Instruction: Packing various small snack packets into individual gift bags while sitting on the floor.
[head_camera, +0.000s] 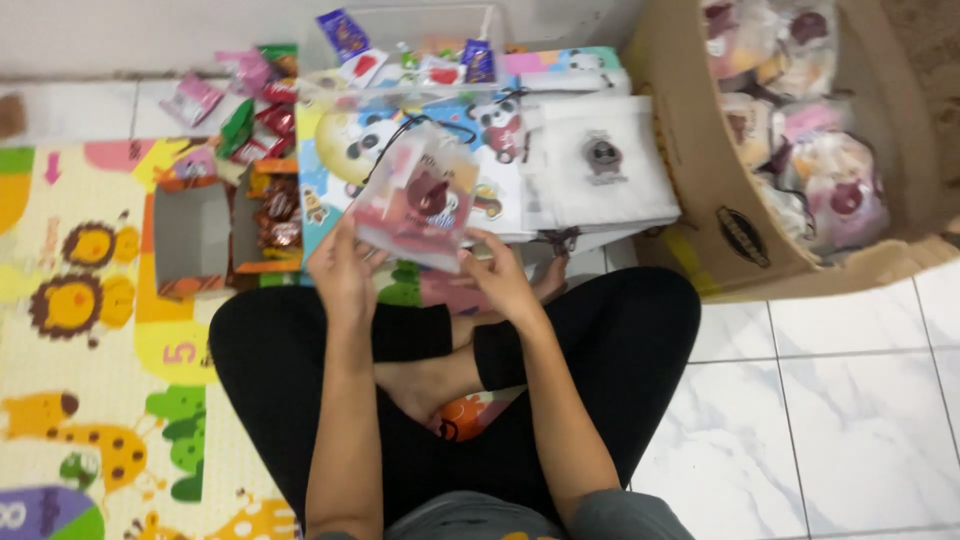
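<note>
Pouch (415, 200), translucent plastic with a dark drawstring and a reddish round motif, held up over the lap between both hands and tilted, contents blurred.

Left hand (343, 268): fingers curled round the pouch's lower left edge, thumb on the near face, clamping it.

Right hand (500, 275): fingers bent at the pouch's lower right corner, fingertips touching its bottom edge; whether they pinch it or only steady it cannot be told.

Stack of white pouches (600, 165), flat, each with a dark round motif, just beyond the right fingers.

Cartoon panda sheet (340, 140), directly behind the held pouch, beyond the fingertips of both hands.

Small open cardboard tray (190, 240), well to the left of the left fingers; brown-wrapped sweets (278, 215) in the orange box beside it.

Loose sweet packets (250, 90), pink, red and green, farther beyond the left fingers; purple ones (343, 32) in a clear tub (492, 28) beyond the pouch.

Large cardboard carton (720, 200), well to the right of the right fingers, holding filled pouches (840, 190).

Play mat (90, 330) with lion and giraffe figures, under the person's left knee.
</note>
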